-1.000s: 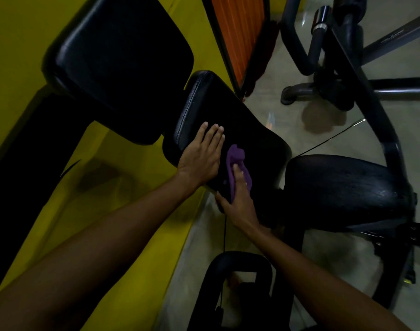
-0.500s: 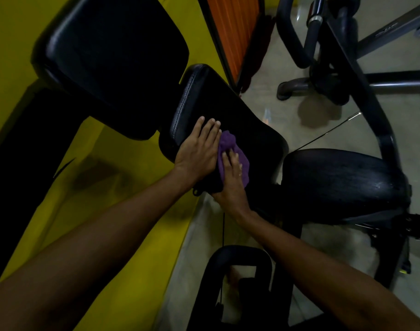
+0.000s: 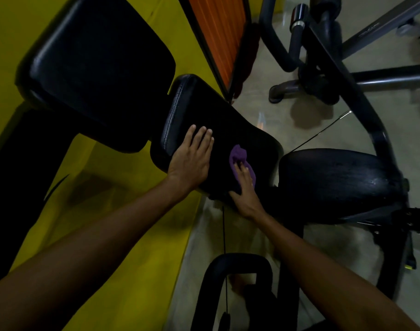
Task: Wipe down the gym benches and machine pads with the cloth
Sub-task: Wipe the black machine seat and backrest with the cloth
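Big back pad (image 3: 96,63) far left, neither hand on it. My left hand (image 3: 192,161) flat on tilted seat pad (image 3: 204,111), fingers straight and together, holding nothing, only bracing. Purple cloth (image 3: 239,155) just right of it, bunched on same pad. My right hand (image 3: 246,189) lies over its near half, fingers stretched flat, pressing, not curled round.

Risk: flat press is weak hold, so cloth may slip out or roll up and skip patches. Pad slopes; bracing palm could slide.

Round pad (image 3: 335,180) further right. Dim light: cannot judge which parts are wiped. Cloth underside hidden.

Both arms outstretched, left hand (image 3: 191,161) flat, fingers (image 3: 202,140) straight and together, right hand (image 3: 246,188) flat
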A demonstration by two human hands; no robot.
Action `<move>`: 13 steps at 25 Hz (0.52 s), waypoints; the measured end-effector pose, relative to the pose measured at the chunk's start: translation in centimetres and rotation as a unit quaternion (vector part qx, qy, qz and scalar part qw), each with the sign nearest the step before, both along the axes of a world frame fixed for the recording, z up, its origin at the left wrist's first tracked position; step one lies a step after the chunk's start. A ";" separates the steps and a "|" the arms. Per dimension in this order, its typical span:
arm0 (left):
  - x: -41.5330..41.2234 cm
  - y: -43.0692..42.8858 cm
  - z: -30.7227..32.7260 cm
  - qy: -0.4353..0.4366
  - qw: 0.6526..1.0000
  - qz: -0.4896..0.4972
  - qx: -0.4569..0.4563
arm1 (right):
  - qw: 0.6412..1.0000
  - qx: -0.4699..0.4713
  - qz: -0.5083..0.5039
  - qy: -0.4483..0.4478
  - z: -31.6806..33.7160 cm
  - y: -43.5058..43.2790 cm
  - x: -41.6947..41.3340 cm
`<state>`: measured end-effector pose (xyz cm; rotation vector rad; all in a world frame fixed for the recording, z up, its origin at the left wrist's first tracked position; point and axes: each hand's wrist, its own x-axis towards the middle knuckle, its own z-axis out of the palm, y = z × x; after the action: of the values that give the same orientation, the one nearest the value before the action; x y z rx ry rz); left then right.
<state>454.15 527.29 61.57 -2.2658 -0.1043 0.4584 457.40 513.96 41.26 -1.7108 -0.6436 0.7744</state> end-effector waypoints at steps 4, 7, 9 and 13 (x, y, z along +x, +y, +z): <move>0.8 -0.5 0.1 0.017 1.000 0.004 0.004 | 0.981 -0.091 -0.117 0.124 0.3 3.8 5.8; 2.9 -0.6 -0.2 0.022 1.000 0.002 -0.019 | 0.985 -0.082 -0.108 0.103 3.2 6.3 9.3; 4.9 -0.2 -0.8 0.021 0.999 0.016 -0.030 | 0.996 -0.006 -0.082 0.041 5.0 6.4 8.1; 8.8 1.1 -2.8 0.012 0.999 0.026 -0.018 | 0.997 0.023 -0.071 0.005 2.4 2.9 2.0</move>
<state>462.92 528.36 58.82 -2.2961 -0.1439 0.5180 459.35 516.84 43.65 -1.6893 -0.5226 0.6616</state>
